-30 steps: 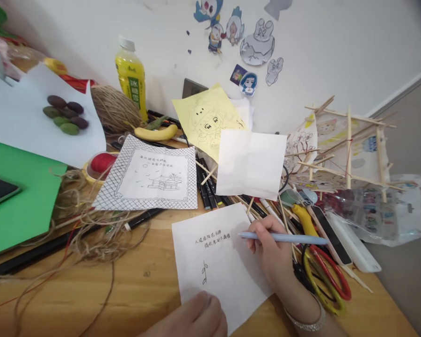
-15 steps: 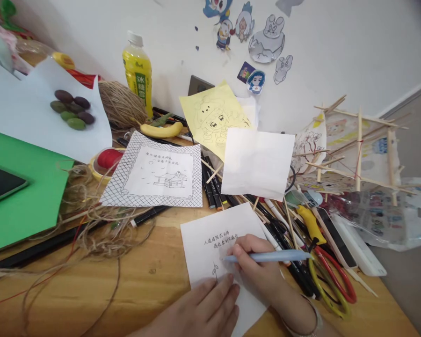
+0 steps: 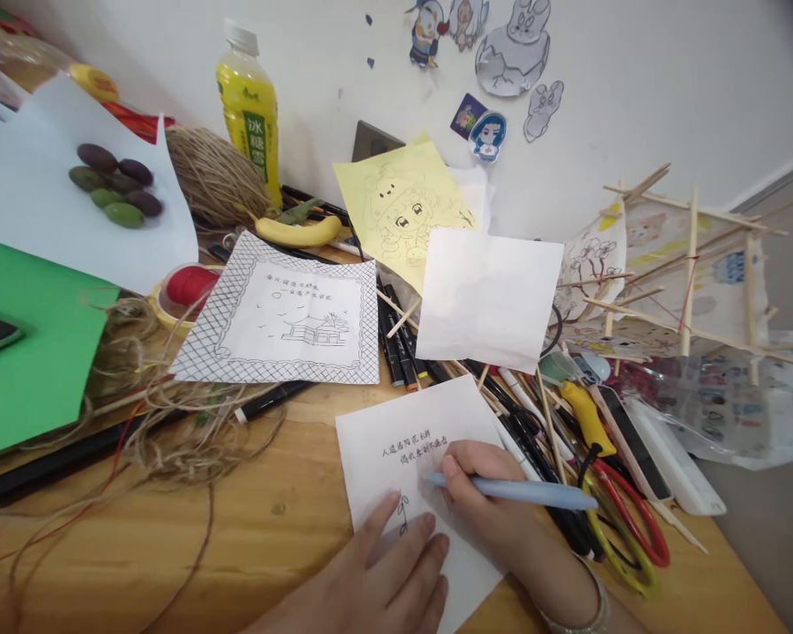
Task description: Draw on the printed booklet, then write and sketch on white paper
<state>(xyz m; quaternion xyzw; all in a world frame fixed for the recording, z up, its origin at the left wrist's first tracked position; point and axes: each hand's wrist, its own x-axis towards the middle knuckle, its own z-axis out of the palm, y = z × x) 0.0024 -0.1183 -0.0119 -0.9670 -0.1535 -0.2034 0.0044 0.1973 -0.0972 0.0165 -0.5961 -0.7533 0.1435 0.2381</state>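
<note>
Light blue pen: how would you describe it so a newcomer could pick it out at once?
On the light brown wooden table, find the nearest white paper sheet. Over it, the bare right hand grips the slim light blue pen, its tip pointing left. Unlike the black and white pens heaped to the right, it is pale blue and held.

I see a white sheet (image 3: 418,486) lying askew at lower centre of the frame, two handwritten lines (image 3: 413,447) above a leafy sprig (image 3: 403,511); a pale-blue pen (image 3: 535,492) crosses its right edge, tip pointing left.
</note>
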